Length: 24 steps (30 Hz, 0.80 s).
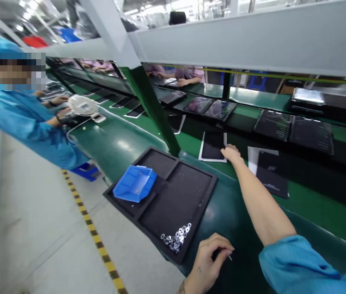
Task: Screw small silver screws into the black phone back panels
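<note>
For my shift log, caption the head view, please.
Right hand at a dark panel, left hand pinching a small pale piece beside a tray of shiny rings.

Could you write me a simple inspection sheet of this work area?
Surface: green bench, glossy.
Things: small pale piece; dark panel on white sheet.
Clutter: loose metal rings in a corner of the black tray; blue bin also in it.
Hands: left pinches the piece; right is at the panel's edge, grip unclear.
Cables: pale cord by white fan.
Surroundings: blue-clad co-worker; striped floor tape.
</note>
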Each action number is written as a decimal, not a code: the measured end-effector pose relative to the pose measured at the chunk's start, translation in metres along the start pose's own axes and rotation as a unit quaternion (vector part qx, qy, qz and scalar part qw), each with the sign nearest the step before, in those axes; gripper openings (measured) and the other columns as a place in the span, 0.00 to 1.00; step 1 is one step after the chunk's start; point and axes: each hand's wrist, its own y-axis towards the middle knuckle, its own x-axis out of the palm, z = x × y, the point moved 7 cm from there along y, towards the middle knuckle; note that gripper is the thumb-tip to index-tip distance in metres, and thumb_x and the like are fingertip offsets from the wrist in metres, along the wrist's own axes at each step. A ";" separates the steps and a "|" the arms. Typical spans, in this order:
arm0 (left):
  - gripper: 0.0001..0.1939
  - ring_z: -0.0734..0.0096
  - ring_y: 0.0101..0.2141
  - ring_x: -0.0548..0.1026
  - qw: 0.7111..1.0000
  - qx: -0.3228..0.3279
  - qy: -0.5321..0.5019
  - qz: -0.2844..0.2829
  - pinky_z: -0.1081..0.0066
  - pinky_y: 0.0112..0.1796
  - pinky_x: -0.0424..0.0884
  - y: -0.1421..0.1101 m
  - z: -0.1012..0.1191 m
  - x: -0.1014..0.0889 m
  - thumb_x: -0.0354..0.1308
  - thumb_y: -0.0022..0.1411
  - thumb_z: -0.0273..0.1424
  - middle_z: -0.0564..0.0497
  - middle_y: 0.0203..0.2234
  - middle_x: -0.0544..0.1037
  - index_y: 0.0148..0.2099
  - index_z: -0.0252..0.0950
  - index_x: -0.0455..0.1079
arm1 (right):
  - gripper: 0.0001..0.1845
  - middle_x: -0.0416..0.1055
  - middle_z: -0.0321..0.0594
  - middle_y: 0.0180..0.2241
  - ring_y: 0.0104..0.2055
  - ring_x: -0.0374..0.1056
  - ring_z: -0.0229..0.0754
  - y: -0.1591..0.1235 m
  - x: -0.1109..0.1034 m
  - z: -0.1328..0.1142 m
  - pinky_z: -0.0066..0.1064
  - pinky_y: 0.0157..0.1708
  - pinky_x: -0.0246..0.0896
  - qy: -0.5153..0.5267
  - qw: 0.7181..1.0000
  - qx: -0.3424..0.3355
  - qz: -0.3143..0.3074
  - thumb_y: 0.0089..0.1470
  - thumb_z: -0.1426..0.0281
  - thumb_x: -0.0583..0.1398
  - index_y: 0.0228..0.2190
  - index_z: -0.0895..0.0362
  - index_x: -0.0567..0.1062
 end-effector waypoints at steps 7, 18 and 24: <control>0.11 0.61 0.38 0.83 1.000 -0.009 0.005 -0.004 0.64 0.43 0.80 0.000 -0.007 0.003 0.65 0.74 0.40 0.43 0.37 0.87 0.50 0.41 0.85 | 0.25 0.81 0.58 0.48 0.44 0.79 0.53 -0.030 -0.050 0.040 0.36 0.43 0.73 0.060 0.995 -0.016 0.084 0.70 0.63 0.54 0.59 0.64 0.75; 0.15 0.64 0.38 0.80 0.997 -0.060 -0.050 -0.018 0.68 0.40 0.77 0.006 -0.006 0.002 0.67 0.72 0.43 0.43 0.41 0.82 0.40 0.36 0.80 | 0.09 0.75 0.36 0.22 0.22 0.67 0.42 -0.281 -0.126 0.092 0.35 0.28 0.55 -0.111 0.952 -0.273 0.077 0.59 0.63 0.62 0.29 0.51 0.79; 0.12 0.67 0.35 0.77 0.993 -0.107 0.034 -0.024 0.70 0.38 0.73 0.021 0.000 -0.009 0.64 0.73 0.40 0.50 0.34 0.80 0.46 0.36 0.77 | 0.09 0.81 0.44 0.30 0.29 0.77 0.51 -0.370 0.023 0.086 0.39 0.28 0.54 -0.214 0.918 -0.321 -0.085 0.64 0.65 0.63 0.31 0.53 0.79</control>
